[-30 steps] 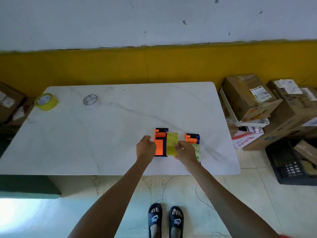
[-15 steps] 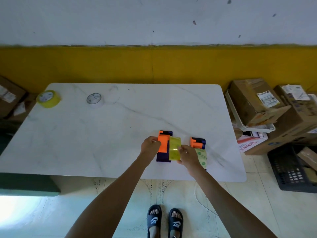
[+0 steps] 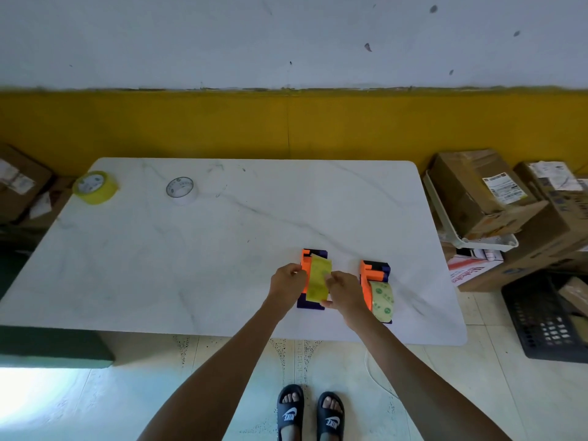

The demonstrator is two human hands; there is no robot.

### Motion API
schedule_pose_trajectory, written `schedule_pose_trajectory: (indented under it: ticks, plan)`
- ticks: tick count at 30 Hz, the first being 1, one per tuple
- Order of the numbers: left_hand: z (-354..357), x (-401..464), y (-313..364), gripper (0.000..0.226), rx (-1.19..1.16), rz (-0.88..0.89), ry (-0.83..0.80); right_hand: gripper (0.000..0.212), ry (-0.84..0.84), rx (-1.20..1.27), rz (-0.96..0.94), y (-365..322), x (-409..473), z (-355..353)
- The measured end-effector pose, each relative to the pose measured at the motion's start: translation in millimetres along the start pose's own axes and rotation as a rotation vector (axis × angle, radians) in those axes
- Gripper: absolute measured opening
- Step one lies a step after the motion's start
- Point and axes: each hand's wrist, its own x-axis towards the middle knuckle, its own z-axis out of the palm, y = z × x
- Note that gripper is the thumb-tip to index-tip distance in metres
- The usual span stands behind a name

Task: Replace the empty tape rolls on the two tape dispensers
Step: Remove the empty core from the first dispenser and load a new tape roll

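Two orange and dark blue tape dispensers stand near the front of the white marble table (image 3: 159,265). The left dispenser (image 3: 313,256) carries a yellow tape roll (image 3: 318,278). My left hand (image 3: 286,283) grips that dispenser's left side. My right hand (image 3: 345,292) holds the yellow roll from the right and front. The right dispenser (image 3: 375,272) holds a pale roll with green marks (image 3: 381,300) and nobody touches it. At the far left of the table lie a yellow tape roll (image 3: 94,187) and a white roll (image 3: 180,190).
Cardboard boxes (image 3: 477,192) and a white tray are stacked on the floor to the right, with a black crate (image 3: 547,316) in front of them. More boxes sit at the far left. A yellow and white wall rises behind the table.
The view has shifted slightly. Both hands stay at the left dispenser, and the yellow roll now sits lower and squarer on it.
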Motion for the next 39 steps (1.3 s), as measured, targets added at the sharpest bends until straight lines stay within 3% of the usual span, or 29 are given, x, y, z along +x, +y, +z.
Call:
schedule_pose_trajectory:
  ticks: [8, 12, 15, 18, 23, 32, 39]
  plan:
    - [1.6, 1.6, -27.0, 0.015, 0.129, 0.0, -0.036, 0.02, 0.061, -0.157, -0.037, 13.2, 2.2, 23.5]
    - [2.4, 4.8, -36.2, 0.019, 0.188, 0.049, -0.053, 0.031, 0.083, -0.249, -0.061, 17.6, 5.8, 25.5]
    - [-0.2, 7.8, -35.9, 0.014, 0.242, 0.101, -0.076, 0.014, 0.128, -0.263, -0.119, 11.1, 10.2, 21.7]
    - [-1.8, 11.4, -39.5, 0.018, 0.289, 0.125, -0.078, 0.028, 0.137, -0.217, -0.184, -0.8, 16.2, 16.5]
    - [-5.1, 19.3, -41.4, 0.034, 0.365, 0.183, -0.058, 0.028, 0.152, -0.266, -0.207, -15.6, 27.0, 12.1]
    - [-6.1, 33.5, -36.8, 0.058, 0.464, 0.156, 0.077, 0.031, 0.003, -0.394, -0.154, -17.3, 51.7, 11.0]
    - [-8.2, 36.9, -45.0, 0.057, 0.447, 0.204, 0.022, 0.027, -0.119, -0.654, -0.19, -27.4, 82.0, 10.4]
